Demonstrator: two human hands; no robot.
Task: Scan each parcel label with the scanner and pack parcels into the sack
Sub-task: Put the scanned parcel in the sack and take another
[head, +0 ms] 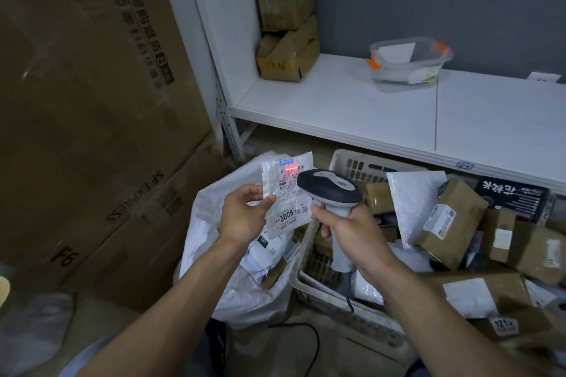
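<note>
The parcel [288, 211] is a thin, flat white bag, held up in the middle of the frame, above the open white sack [239, 291]. It looks light and floppy, so it may bend; its edge is a good place to hold. The left hand [242, 217] pinches its left edge. The right hand [352, 232] is wrapped round the scanner [329, 190] handle, and a red light sits on the label. On the right, a basket [346, 159] full of brown boxes [450, 223] crowds close.
</note>
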